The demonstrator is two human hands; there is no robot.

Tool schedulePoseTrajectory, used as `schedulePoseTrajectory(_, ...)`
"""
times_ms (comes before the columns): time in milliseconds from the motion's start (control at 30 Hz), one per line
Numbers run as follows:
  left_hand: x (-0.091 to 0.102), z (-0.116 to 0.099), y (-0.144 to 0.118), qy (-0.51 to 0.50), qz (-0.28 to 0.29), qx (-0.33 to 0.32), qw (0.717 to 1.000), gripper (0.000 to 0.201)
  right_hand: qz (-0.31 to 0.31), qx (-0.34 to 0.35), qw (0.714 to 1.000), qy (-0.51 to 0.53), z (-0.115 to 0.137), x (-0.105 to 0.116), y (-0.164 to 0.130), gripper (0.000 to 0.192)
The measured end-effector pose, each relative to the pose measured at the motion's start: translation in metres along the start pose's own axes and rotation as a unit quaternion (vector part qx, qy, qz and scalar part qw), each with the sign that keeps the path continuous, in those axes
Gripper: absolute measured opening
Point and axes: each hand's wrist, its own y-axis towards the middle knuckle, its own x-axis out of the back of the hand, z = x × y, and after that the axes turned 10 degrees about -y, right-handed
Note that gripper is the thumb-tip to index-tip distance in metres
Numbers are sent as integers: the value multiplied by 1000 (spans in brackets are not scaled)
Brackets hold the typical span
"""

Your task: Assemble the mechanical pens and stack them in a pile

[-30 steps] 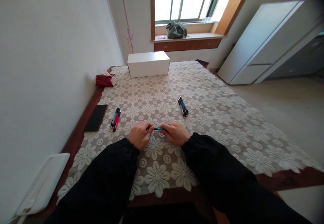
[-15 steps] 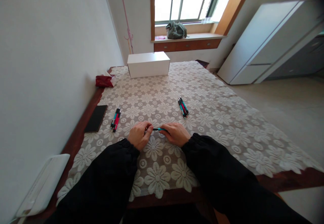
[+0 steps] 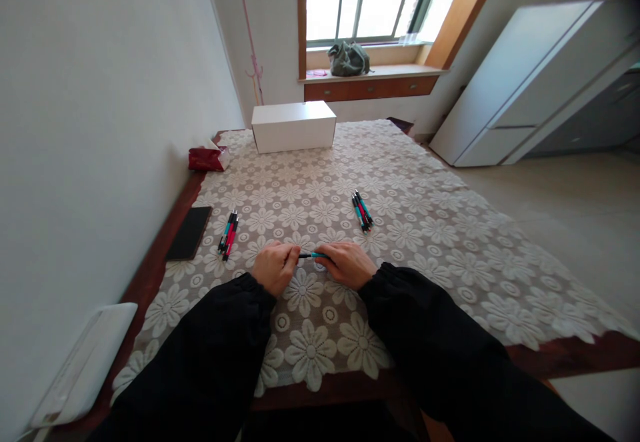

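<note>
The left hand (image 3: 273,269) and right hand (image 3: 350,264) face each other, tips near but apart, backs upward. Each pinches, its fingers (image 3: 278,247) curled against the thumb (image 3: 291,262). Behind each hand, a black-sleeved arm (image 3: 200,345) slants back and outward.

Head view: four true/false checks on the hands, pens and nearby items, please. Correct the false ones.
1. The left hand and right hand hold one slim black-and-turquoise pen. True.
2. The white rectangular box stands on the floor. False: it stands on the floral lace tablecloth.
3. A flat black rectangular object lies left of a group of turquoise and red pens. True.
4. Only one pen group lies on the tablecloth. False: a second turquoise-and-red group lies farther right.
</note>
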Motion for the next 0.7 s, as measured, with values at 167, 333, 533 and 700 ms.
schedulePoseTrajectory(167,0,3,1,22,-19,2,1000,33,-15,-5,1000,-9,0,0,1,14)
schedulePoseTrajectory(333,-1,7,1,3,-43,17,999,24,-31,-19,998,-51,-2,3,2,12)
schedulePoseTrajectory(533,-4,13,1,-26,-62,40,997,14,-30,-57,994,-88,-9,4,1,18)
schedulePoseTrajectory(700,-5,15,1,-38,-72,40,996,6,-35,-64,992,-101,-21,3,-1,28)
